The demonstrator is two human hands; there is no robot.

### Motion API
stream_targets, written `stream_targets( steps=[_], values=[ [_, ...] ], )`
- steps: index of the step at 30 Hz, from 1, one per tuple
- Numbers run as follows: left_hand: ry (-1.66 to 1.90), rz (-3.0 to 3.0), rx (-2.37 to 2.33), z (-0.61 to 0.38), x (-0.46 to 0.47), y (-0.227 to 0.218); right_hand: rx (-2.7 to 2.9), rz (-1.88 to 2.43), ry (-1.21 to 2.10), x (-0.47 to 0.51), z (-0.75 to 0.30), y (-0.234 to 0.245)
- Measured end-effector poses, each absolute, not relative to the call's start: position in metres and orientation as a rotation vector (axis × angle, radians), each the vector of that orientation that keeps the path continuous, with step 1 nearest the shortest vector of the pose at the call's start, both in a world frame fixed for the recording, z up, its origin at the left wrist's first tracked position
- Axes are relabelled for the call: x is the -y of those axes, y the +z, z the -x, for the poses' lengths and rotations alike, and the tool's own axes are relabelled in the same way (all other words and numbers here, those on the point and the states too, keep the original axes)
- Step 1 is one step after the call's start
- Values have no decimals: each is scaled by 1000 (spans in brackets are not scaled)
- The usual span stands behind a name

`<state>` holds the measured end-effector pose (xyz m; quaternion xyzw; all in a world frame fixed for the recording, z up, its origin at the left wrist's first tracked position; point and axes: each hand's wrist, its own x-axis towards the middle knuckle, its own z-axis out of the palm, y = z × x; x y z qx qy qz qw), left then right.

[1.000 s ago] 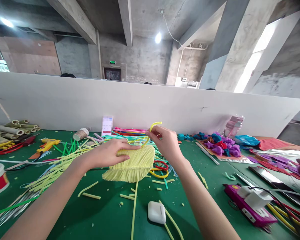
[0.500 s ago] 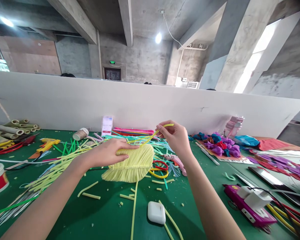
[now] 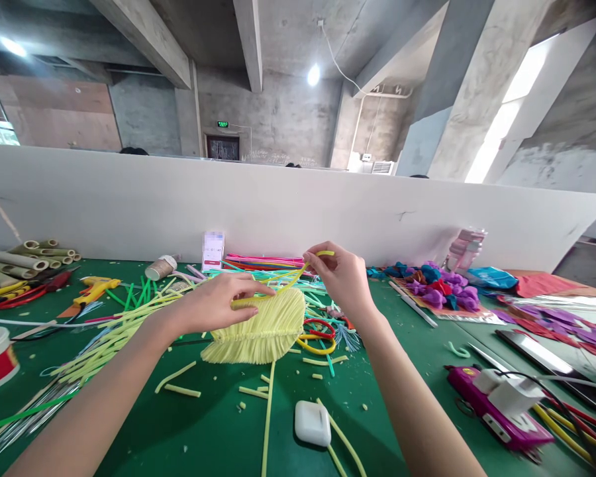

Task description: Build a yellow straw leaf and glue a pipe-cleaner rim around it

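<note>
A: Where is the piece, and what is each hand doing?

B: The pale yellow leaf-shaped piece (image 3: 265,324) lies in the middle of the green table (image 3: 218,444). The right hand (image 3: 338,273) pinches a yellow chenille stem (image 3: 293,279) between thumb and fingers, above the piece's far right. The left hand (image 3: 228,301) rests over the piece's upper left, index finger and thumb apart; whether it grips anything, I can't tell.

A: How would it handle?

B: Light, I'd judge, with a soft, ribbed face that could flatten or splay if squeezed. I'd take it by the thicker ridge across its lower part rather than by the fringed rim. The stem looks bendable, probably wire-cored, so a fingertip pinch suits it; its fuzz shouldn't slip much.

A: And room to move?

B: Tight on the far side: a bundle of coloured stems (image 3: 265,262) and a propped phone (image 3: 213,250) stand before the white partition (image 3: 298,205). To the left sprawls a heap of pale green stems (image 3: 112,331); just right of the piece sit red and yellow loops (image 3: 319,334). Nearer the person it's freer, with only cut scraps (image 3: 183,391), a long loose stem (image 3: 268,421) and a white earphone case (image 3: 312,424) to mind. The table's near edge is out of view.
</note>
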<state>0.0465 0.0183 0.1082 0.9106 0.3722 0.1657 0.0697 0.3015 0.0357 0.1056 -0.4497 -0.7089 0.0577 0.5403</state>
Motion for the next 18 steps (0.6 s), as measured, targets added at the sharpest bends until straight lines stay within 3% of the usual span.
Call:
stream_targets(
  steps=[18],
  values=[
    [439, -2756, -1155, -49, -18, 111, 1721, 1117, 123, -38, -299, 100]
  ],
)
